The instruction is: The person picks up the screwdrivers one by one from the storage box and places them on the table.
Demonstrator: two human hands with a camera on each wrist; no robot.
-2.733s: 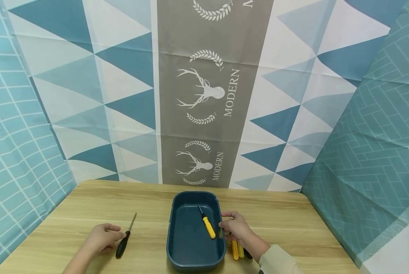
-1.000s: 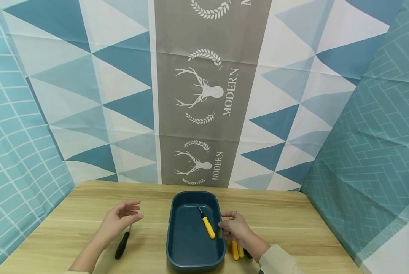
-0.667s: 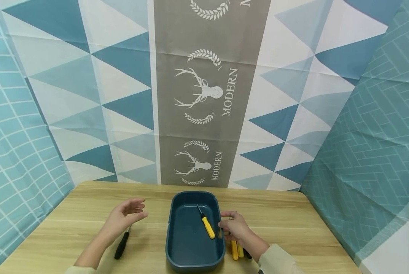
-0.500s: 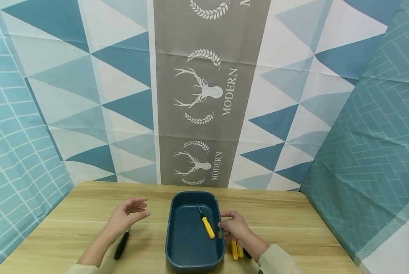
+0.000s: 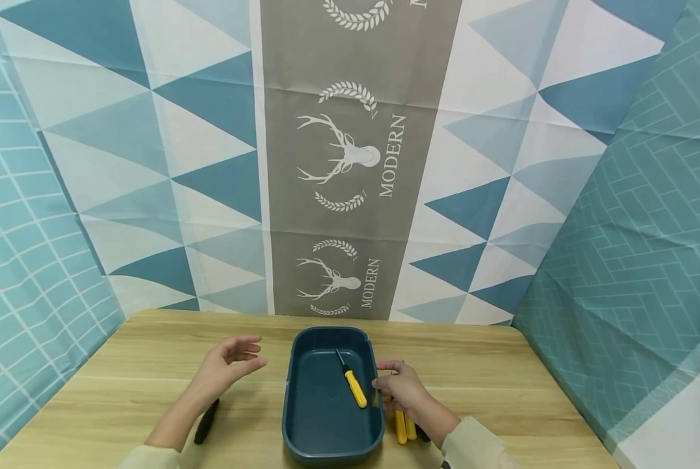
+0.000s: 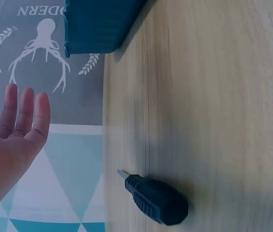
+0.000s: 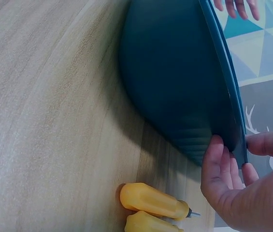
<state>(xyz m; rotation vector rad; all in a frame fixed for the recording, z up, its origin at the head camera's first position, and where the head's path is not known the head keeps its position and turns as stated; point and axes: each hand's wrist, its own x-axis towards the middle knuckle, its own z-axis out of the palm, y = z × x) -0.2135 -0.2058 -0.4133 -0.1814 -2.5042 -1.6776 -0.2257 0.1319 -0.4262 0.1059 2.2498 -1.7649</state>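
My left hand (image 5: 223,368) hovers left of the dark blue plastic bin (image 5: 288,404), its fingers spread and nothing held. Below it on the table lies a black-handled screwdriver (image 6: 158,198), whose shaft my hand and wrist partly cover in the head view. With thumb inside and fingers outside, my right hand (image 7: 247,188) pinches the bin's right rim. A screwdriver with a yellow handle (image 5: 355,389) rests inside the bin, its tip toward the back. Beside the bin, under my right hand, lie yellow-handled screwdrivers (image 7: 150,200) and a black handle (image 5: 422,434); their shafts are mostly hidden.
The wooden table (image 5: 150,352) ends at the back against a patterned cloth (image 5: 326,195). A blue tiled cloth (image 5: 27,260) hangs on the left and a teal one (image 5: 631,260) on the right.
My left hand has left its place beside the black-handled screwdriver, rising and drifting right toward the bin. The screwdriver stays in place. My right hand keeps its grip on the rim.
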